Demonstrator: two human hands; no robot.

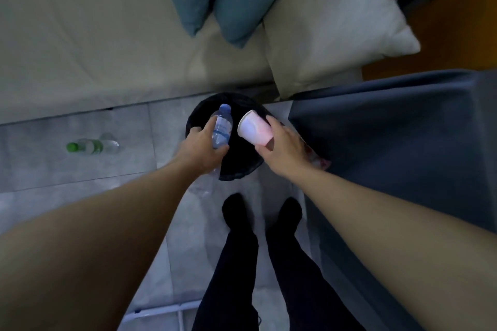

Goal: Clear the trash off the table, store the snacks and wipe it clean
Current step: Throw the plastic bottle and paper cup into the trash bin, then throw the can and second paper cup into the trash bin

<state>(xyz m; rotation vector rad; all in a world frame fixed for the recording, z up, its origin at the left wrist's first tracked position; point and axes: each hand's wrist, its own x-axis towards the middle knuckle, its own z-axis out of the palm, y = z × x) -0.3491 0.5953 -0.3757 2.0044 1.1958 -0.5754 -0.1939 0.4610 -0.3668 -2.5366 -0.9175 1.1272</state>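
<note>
A: State of the left hand (pixel 200 146)?
B: It grips a clear water bottle (pixel 222 126) (blue cap pointing away) above the black bin (pixel 236 168) on the floor.
A: And the right hand (pixel 285 145)?
B: It holds a paper cup (pixel 254 127), tipped sideways, over the same bin, beside the cloth-draped bench (pixel 390 129).

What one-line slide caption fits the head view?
Head view: left hand holds a blue-capped water bottle and right hand a paper cup over a black trash bin.

Over the bin (pixel 239 166), bottle (pixel 222 126) left of cup (pixel 254 127) (bed (pixel 80 48) behind).
</note>
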